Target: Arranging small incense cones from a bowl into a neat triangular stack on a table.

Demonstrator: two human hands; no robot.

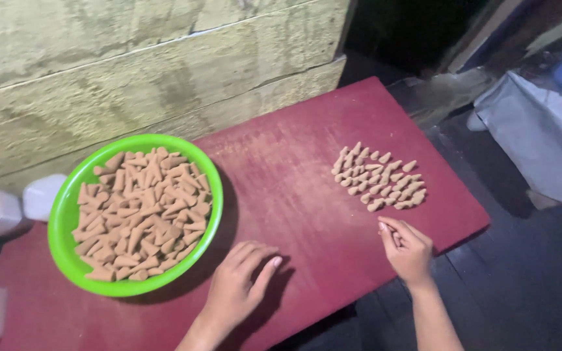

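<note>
Left hand (239, 286) flat on board (307, 201), fingers spread; right hand (408, 250) fingers pinched, perhaps holding cone, axis unclear.

- We see a dark red board (307, 195) lying before a rough pale wall (131, 71).
- On the board's left part sits a green bowl (66, 214) heaped with tan cones (141, 211).
- On the board's right part, more small cones (380, 179) lie in tidy rows.
- Our left hand (239, 283) rests flat, fingers spread, on the board just right of the bowl.
- Our right hand (406, 250), fingers pinched together, sits at the board's near right edge, just below the rows.
- White objects (17, 208) lie beyond the board's left end.
</note>
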